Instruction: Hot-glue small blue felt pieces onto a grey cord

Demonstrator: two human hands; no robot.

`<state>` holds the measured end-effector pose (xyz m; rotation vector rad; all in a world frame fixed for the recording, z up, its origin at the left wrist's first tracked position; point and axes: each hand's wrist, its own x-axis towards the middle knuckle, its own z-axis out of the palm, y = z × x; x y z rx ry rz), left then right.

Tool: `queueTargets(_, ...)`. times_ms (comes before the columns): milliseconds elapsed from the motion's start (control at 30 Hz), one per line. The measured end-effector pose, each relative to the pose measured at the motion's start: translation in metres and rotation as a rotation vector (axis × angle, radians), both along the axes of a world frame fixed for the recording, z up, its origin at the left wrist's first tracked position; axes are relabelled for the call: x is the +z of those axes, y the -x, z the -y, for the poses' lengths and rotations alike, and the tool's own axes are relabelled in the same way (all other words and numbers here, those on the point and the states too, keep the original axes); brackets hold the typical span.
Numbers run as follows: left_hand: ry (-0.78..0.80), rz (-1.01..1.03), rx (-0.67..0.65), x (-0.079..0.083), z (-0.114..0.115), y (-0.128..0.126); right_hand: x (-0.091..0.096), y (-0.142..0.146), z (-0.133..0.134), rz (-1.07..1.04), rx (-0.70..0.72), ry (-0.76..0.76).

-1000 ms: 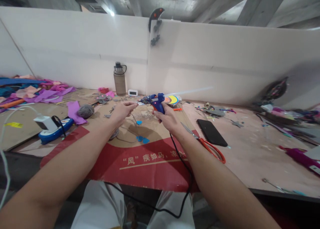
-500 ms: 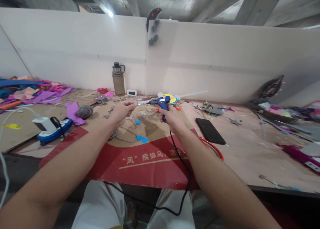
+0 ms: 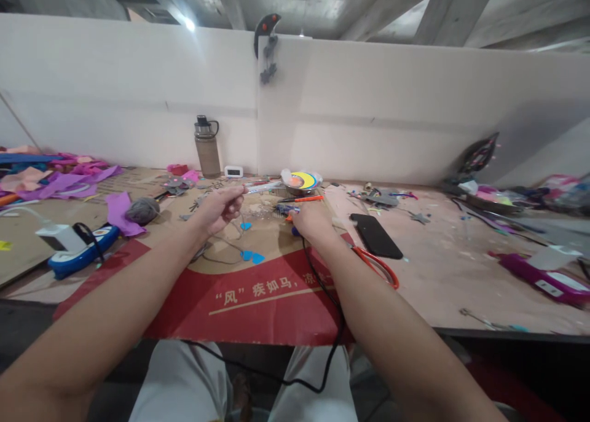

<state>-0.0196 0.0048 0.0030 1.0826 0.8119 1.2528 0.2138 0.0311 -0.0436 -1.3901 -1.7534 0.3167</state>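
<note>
My left hand (image 3: 220,207) is raised over the cardboard sheet (image 3: 258,299), its fingers pinched on a thin pale stick-like piece (image 3: 262,187) that points right. My right hand (image 3: 311,221) is lower, down at the cardboard, wrapped round the blue glue gun (image 3: 289,211), which is mostly hidden behind the hand. The gun's black cord (image 3: 328,299) runs back along my right forearm and off the table edge. Small blue heart-shaped cutouts (image 3: 251,257) lie on the cardboard below my left hand.
A black phone (image 3: 375,235) and orange-handled scissors (image 3: 378,266) lie right of my right hand. A round colourful disc (image 3: 302,179), a brown bottle (image 3: 206,147) and a small white clock (image 3: 233,171) stand by the white back wall. Purple felt scraps (image 3: 69,179), grey yarn (image 3: 142,210) and a blue power strip (image 3: 78,253) sit left.
My right hand has lowered the glue gun from in front of my left hand's piece down onto the cardboard. My left hand stays raised with its piece. The camera turned slightly right.
</note>
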Motion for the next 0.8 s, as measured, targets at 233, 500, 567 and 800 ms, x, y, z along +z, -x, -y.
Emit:
queueTargets(233, -0.093, -0.065, -0.081, -0.001, 0.005, -0.006, 0.029, 0.037, 0.022, -0.323, 0.240, -0.128)
queueTargets(500, -0.196, -0.195, -0.146, -0.005, 0.007, -0.009, 0.037, 0.048, 0.039, -0.568, 0.473, 0.017)
queueTargets(567, -0.195, -0.224, -0.146, -0.005, 0.007, -0.008, 0.038, 0.048, 0.041, -0.573, 0.487, 0.029)
queueTargets(800, -0.220, -0.298, -0.160, -0.008, 0.007, -0.008, 0.038, 0.050, 0.042, -0.543, 0.497, 0.016)
